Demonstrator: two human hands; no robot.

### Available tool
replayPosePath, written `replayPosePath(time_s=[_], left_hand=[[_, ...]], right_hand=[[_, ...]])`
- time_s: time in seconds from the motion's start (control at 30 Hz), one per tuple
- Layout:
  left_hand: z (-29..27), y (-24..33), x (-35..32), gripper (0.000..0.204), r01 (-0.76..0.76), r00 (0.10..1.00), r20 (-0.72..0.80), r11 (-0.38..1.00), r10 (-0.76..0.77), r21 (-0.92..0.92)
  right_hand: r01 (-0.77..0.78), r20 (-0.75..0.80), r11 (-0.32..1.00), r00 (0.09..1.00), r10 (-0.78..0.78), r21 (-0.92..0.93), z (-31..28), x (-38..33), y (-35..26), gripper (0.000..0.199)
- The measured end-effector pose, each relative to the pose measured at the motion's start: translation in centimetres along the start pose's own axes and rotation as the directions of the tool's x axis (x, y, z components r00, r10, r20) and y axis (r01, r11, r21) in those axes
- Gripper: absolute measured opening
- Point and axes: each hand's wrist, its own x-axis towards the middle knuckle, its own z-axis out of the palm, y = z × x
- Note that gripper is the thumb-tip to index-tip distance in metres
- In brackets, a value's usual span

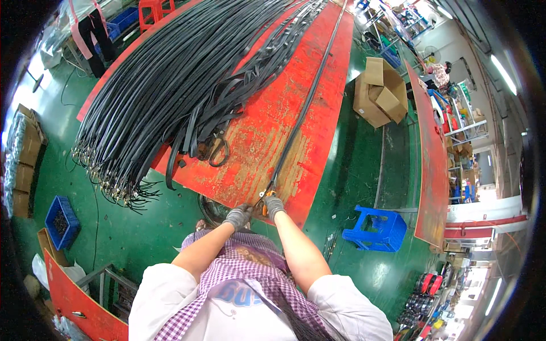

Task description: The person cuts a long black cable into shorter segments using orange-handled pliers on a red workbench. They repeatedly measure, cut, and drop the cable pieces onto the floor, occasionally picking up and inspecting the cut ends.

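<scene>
Both my hands wear grey gloves and meet at the near edge of a red worn table (250, 136). My right hand (275, 206) is closed round an orange-handled hand tool (265, 210); its jaws are too small to tell. Just to its left, my left hand (239, 216) is closed, seemingly on the near end of a black cable (291, 139). That cable runs straight away from me along the table. A large bundle of black cables (165, 79) covers the table's left side, its metal-tipped ends hanging over the edge. Loose flat black strips (219, 96) lie tangled beside it.
A blue plastic stool (378, 228) stands on the green floor at right, with an open cardboard box (380, 94) farther off. At left are a blue crate (61, 223) and stacked cartons (24, 165). Another red table (429, 170) runs along the right.
</scene>
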Motion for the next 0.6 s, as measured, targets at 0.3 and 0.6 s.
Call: replayPosePath(time_s=[0.3, 0.6], left_hand=[[-0.4, 2.2, 2.3, 0.027, 0.014, 1.0, -0.017, 0.996, -0.015, -0.089], [0.8, 3.8, 4.8, 0.028, -0.012, 1.0, 0.02, 0.999, 0.013, -0.034]], right_hand=[[0.267, 0.011, 0.963, 0.964, -0.267, -0.046, -0.8, -6.2, -1.8, 0.035], [0.243, 0.078, 0.968, 0.966, -0.247, 0.058, -1.0, -4.8, -0.8, 0.034]])
